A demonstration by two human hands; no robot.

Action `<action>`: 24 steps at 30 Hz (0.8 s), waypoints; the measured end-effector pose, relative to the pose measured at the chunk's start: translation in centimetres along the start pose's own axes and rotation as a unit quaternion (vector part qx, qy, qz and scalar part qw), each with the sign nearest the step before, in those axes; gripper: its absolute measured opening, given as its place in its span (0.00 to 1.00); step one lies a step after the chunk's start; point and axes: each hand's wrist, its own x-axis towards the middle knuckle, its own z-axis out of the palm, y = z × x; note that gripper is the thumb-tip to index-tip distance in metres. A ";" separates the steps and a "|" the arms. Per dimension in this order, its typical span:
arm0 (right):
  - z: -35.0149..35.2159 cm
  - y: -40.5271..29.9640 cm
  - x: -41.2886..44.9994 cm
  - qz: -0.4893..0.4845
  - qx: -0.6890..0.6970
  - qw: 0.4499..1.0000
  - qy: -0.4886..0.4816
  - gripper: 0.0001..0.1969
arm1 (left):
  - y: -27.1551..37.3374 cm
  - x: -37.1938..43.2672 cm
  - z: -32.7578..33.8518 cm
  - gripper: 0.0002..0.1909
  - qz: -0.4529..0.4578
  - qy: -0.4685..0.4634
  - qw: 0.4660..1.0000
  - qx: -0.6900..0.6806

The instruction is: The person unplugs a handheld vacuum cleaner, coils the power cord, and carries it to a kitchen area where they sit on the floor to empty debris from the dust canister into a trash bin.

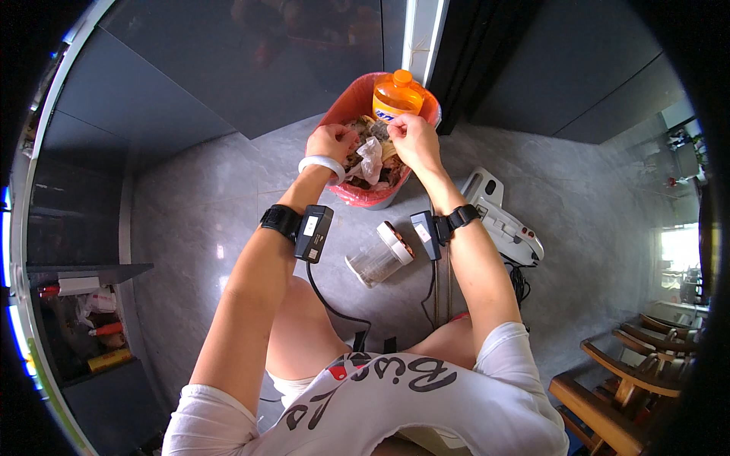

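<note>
A waste bin with a red plastic liner (356, 196) stands on the floor before me, filled with mixed rubbish, a crumpled white tissue (372, 155) and an orange plastic bottle (397, 97). Over the bin's left side is my left hand (331, 142), its fingers curled together. My right hand (414, 141) is over the right side, in front of the bottle, with thumb and fingertips pinched by a tuft of grey dust (377, 131). Whether either hand holds any of it is not clear. A transparent vacuum dust cup (379, 259) with a white rim lies on the floor between my forearms.
Right of the bin, a white vacuum cleaner body (507, 228) lies on the floor with a coiled black cable (519, 282). Dark cabinets (296, 62) stand behind the bin. Wooden chairs (627, 370) are at lower right, an open cabinet shelf (91, 268) at left.
</note>
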 end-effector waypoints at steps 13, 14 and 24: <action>0.4 -0.4 -0.2 -0.015 0.090 0.994 -0.060 0.06 | -0.2 0.2 0.9 0.17 0.047 -0.053 0.984 -0.165; 0.4 -0.6 -0.3 -0.021 0.089 0.993 -0.075 0.06 | -0.1 0.1 0.9 0.17 0.047 -0.053 0.984 -0.165; 0.2 -1.9 -0.6 -0.069 0.122 0.988 -0.061 0.11 | -0.7 0.5 0.7 0.16 0.013 -0.041 0.995 -0.085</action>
